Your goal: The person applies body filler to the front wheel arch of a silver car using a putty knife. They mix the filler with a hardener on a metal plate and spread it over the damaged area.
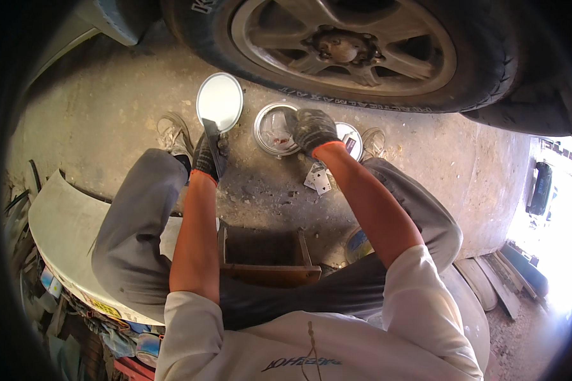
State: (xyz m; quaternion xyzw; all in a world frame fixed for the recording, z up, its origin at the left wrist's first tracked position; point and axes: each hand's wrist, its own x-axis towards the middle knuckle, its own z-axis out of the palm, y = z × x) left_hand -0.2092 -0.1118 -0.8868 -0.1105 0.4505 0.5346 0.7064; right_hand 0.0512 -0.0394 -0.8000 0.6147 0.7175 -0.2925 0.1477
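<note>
My left hand (206,155), in a dark knit glove with an orange cuff, is closed around a dark, flat tool like a scraper (217,151). The tool's far end meets the lower edge of a round, pale metal lid (220,101). To the right is an open round can (274,141) with a silver rim and greyish, reddish-marked contents. My right hand (316,129), gloved the same way, curls its fingers at the can's right rim. Whatever those fingers hold is hidden. Partly behind that hand is another round, pale-topped container (350,136) with a small dark item on it.
A large vehicle wheel (343,47) stands just beyond the cans. Playing cards (318,178) lie on the stained concrete floor (140,95). Between my legs is a wooden box-like frame (270,273). A pale curved panel (70,222) and piled scraps are at the left.
</note>
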